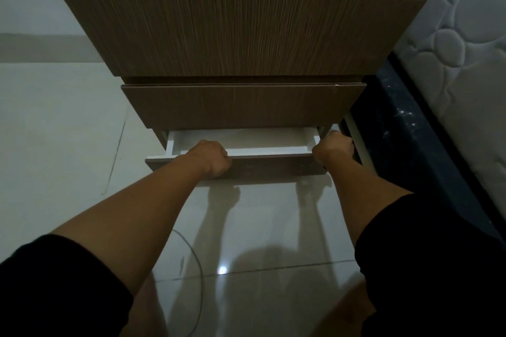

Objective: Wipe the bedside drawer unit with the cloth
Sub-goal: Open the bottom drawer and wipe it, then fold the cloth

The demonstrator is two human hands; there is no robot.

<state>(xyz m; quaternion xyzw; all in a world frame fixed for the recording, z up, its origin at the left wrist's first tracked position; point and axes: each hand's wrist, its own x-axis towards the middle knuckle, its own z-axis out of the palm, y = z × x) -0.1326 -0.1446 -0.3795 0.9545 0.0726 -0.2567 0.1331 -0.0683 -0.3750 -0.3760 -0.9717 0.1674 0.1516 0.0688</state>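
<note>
The brown wood-grain bedside drawer unit [241, 35] stands in front of me, seen from above. Its bottom drawer [273, 167] is pulled partly out, and the white inside shows. My left hand [210, 157] is closed over the top edge of that drawer's front panel, left of the middle. At the drawer's right corner my right hand [332, 149] grips the front edge in the same way. The two drawers above it are pushed in. No cloth is in view.
A white quilted mattress [465, 57] on a dark bed base [410, 150] lies close along the unit's right side. Glossy pale floor tiles [260, 241] spread below, with a thin cable [195, 268] curving across them. My knees, in black clothing, fill both lower corners.
</note>
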